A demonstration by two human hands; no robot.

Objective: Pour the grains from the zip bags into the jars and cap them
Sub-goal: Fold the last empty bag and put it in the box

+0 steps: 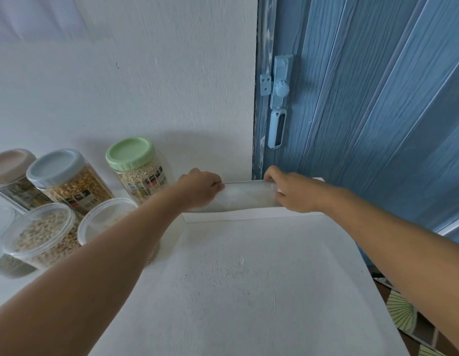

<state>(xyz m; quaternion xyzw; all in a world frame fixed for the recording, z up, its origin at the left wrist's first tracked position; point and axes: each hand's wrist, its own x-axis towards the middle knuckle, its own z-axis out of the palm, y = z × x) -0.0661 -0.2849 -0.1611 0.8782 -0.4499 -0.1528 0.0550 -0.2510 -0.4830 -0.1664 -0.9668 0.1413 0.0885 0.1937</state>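
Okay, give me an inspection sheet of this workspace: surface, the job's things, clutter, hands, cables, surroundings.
Surface: white table, faintly speckled.
Job's things: empty-looking clear zip bag at the far edge; green-lidded jar, blue-lidded jar and pinkish-lidded jar, all capped and holding grains; two clear-lidded tubs of grains in front.
Clutter: nothing seen.
Hands: left hand pinches the bag's left end; right hand grips its right end.
Cables: nothing seen.
Surroundings: white wall, blue door with bolt latch, patterned floor at lower right.
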